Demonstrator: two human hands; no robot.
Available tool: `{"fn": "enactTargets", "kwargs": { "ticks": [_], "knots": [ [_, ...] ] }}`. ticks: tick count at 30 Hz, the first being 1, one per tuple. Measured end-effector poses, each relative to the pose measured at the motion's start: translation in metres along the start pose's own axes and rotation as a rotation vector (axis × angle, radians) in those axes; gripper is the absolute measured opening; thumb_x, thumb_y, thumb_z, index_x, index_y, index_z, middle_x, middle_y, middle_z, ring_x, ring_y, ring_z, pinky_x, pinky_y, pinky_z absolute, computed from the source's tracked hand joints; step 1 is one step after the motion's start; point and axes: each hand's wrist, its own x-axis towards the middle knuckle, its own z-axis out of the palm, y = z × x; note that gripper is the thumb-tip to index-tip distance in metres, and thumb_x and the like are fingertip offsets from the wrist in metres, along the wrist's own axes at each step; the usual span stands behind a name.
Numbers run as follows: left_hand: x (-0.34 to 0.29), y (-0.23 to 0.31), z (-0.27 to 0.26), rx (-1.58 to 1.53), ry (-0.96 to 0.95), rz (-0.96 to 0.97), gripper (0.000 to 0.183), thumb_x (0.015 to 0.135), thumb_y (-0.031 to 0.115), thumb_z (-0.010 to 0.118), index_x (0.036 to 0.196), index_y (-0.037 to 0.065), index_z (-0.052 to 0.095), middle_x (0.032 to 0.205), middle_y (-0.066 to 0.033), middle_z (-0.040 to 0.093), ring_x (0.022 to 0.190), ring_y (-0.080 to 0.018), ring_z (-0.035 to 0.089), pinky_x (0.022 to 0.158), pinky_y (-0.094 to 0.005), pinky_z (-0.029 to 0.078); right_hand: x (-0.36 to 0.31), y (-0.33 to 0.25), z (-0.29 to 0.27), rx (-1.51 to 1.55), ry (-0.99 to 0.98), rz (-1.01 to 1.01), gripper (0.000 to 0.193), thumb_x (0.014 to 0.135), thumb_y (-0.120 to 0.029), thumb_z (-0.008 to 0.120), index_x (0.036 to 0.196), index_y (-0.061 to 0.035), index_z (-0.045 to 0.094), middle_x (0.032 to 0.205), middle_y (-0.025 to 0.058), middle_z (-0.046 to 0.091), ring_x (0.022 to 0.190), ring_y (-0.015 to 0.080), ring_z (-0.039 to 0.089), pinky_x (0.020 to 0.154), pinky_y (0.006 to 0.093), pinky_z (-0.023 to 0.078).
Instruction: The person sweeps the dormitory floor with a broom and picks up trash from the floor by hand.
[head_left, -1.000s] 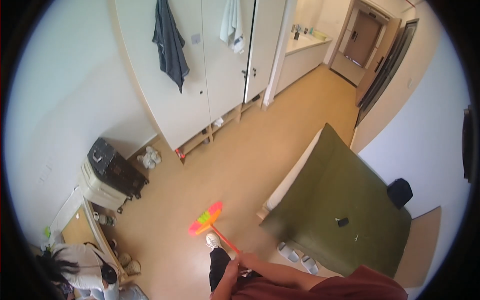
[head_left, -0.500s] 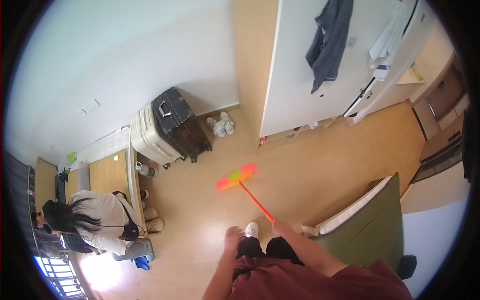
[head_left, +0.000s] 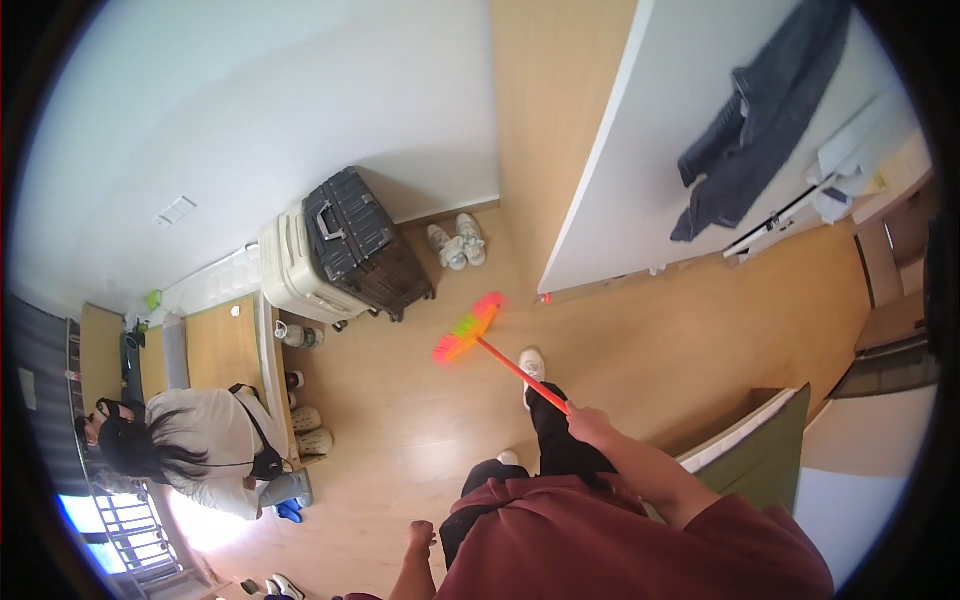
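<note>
My right hand is closed around the orange handle of a broom. The handle runs forward and to the left, and the broom head carries pink and yellow-green bristles on an orange base. Its bristles face away from me, above the wood-look floor; I cannot tell whether they touch it. My left hand hangs low at my left side, fingers curled in, with nothing visible in it. My right foot in a white shoe is forward, close to the broom handle.
Black and cream suitcases stand against the wall, white sneakers beside them. A person is at the left by a wooden bed board. Clogs lie near the bed. At right are a cabinet and a green-topped bed.
My view has shifted as I stepped forward with my right foot. The right hand still grips the broom. My left hand has swung down and back, away from the front of my body.
</note>
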Motion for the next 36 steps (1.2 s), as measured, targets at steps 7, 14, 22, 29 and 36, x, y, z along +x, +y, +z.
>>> {"fn": "enactTargets", "kwargs": {
  "ticks": [7, 14, 22, 29, 36],
  "knots": [
    [-0.033, 0.110, 0.097, 0.029, -0.003, 0.215, 0.017, 0.077, 0.013, 0.049, 0.084, 0.000, 0.057, 0.067, -0.0092, 0.054, 0.054, -0.0189, 0.053, 0.048, -0.0340, 0.047, 0.059, -0.011, -0.141, -0.044, -0.108, -0.155, 0.040, 0.089, -0.032, 0.038, 0.126, -0.0162, 0.042, 0.080, 0.0206, 0.061, 0.072, 0.0362, 0.060, 0.064, 0.0471, 0.046],
    [-0.134, 0.191, 0.155, -0.501, 0.177, 0.358, 0.030, 0.082, 0.017, 0.051, 0.107, 0.002, 0.051, 0.096, -0.0103, 0.057, 0.081, -0.0179, 0.055, 0.065, -0.0306, 0.048, 0.155, -0.009, -0.106, -0.065, -0.096, -0.363, 0.045, 0.086, -0.021, 0.043, 0.129, -0.0102, 0.035, 0.094, 0.0223, 0.059, 0.069, 0.0334, 0.060, 0.062, 0.0431, 0.049],
    [-0.215, 0.122, 0.215, -0.823, 0.420, 0.279, 0.030, 0.084, 0.014, 0.051, 0.110, -0.001, 0.051, 0.105, -0.0142, 0.057, 0.096, -0.0217, 0.054, 0.082, -0.0325, 0.044, 0.075, -0.081, -0.104, -0.170, -0.506, -0.119, 0.072, 0.076, -0.010, 0.044, 0.139, -0.0120, 0.010, 0.083, 0.0199, 0.060, 0.045, 0.0236, 0.056, 0.042, 0.0323, 0.049],
    [-0.247, 0.071, 0.285, -0.980, 0.582, 0.323, 0.030, 0.082, 0.015, 0.053, 0.107, -0.002, 0.052, 0.107, -0.0162, 0.057, 0.098, -0.0245, 0.055, 0.085, -0.0339, 0.043, 0.002, -0.080, -0.021, 0.194, -0.836, -0.177, 0.043, 0.080, -0.006, 0.049, 0.119, -0.0153, 0.035, 0.058, -0.0001, 0.040, 0.042, 0.0097, 0.039, 0.033, 0.0253, 0.034],
    [-0.222, -0.053, 0.377, -1.204, 0.709, 0.081, 0.028, 0.079, 0.013, 0.054, 0.103, -0.001, 0.054, 0.098, -0.0151, 0.059, 0.092, -0.0232, 0.057, 0.082, -0.0335, 0.044, 0.007, -0.084, -0.056, -0.086, -0.905, -0.617, 0.041, 0.086, -0.020, 0.049, 0.126, -0.0194, 0.040, 0.067, 0.0014, 0.050, 0.052, 0.0120, 0.049, 0.044, 0.0260, 0.041]
  ]
}}
